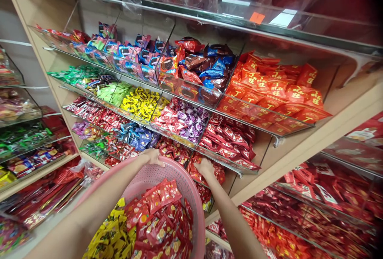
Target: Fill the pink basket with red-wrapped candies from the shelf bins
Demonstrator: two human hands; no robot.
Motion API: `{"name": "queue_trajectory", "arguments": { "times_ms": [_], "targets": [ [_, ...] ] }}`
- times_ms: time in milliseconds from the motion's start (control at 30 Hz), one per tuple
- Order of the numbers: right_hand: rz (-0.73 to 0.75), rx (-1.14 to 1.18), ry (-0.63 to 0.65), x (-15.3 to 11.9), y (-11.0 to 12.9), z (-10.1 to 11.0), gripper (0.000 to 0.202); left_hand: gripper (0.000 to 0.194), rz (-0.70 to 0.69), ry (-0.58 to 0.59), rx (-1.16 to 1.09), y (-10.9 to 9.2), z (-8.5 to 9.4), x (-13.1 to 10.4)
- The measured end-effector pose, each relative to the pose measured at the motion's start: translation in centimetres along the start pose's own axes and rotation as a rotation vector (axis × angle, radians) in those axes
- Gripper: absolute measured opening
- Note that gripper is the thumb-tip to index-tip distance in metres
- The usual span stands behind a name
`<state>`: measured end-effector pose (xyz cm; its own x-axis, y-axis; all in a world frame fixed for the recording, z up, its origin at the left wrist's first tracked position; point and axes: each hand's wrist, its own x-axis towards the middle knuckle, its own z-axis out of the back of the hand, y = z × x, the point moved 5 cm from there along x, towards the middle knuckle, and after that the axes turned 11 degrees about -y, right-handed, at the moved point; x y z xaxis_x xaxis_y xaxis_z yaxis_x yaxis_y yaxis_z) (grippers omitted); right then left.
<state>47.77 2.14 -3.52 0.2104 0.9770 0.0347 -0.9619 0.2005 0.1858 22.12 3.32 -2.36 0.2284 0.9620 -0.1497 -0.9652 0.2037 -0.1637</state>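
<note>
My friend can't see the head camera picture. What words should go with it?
A person's left hand holds the rim of a pink basket of red packets and yellow packets, while the right hand reaches to red packets on a low shelf. Around them, shelves are filled with colorful wrapped sweets.
</note>
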Motion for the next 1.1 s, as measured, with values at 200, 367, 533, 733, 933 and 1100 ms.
{"name": "queue_trajectory", "arguments": {
  "times_ms": [200,367,533,733,933,1100],
  "targets": [
    [-0.044,-0.034,0.024,0.0,0.9,-1.3,0.042,0.068,-0.01,-0.002,-0.009,0.3,-0.4,0.4],
    [-0.034,-0.051,0.045,0.0,0.9,-1.4,0.039,0.071,-0.011,0.0,-0.003,0.5,-0.8,0.6],
    [-0.031,-0.071,0.052,0.1,0.8,-1.5,0.043,0.073,-0.009,0.002,0.007,0.3,-0.8,0.5],
    [-0.022,-0.055,0.013,-0.4,0.6,-1.9,0.051,0.076,0.005,0.019,0.015,0.1,-0.5,0.3],
    [0.023,-0.022,0.027,-0.9,-0.7,-0.3,0.052,0.078,0.0,0.024,0.006,0.3,-0.9,0.6],
    [0.104,0.106,0.041,-1.5,-1.6,1.1,0.049,0.076,-0.011,0.014,0.021,0.2,-0.9,0.7]
  ]
}}
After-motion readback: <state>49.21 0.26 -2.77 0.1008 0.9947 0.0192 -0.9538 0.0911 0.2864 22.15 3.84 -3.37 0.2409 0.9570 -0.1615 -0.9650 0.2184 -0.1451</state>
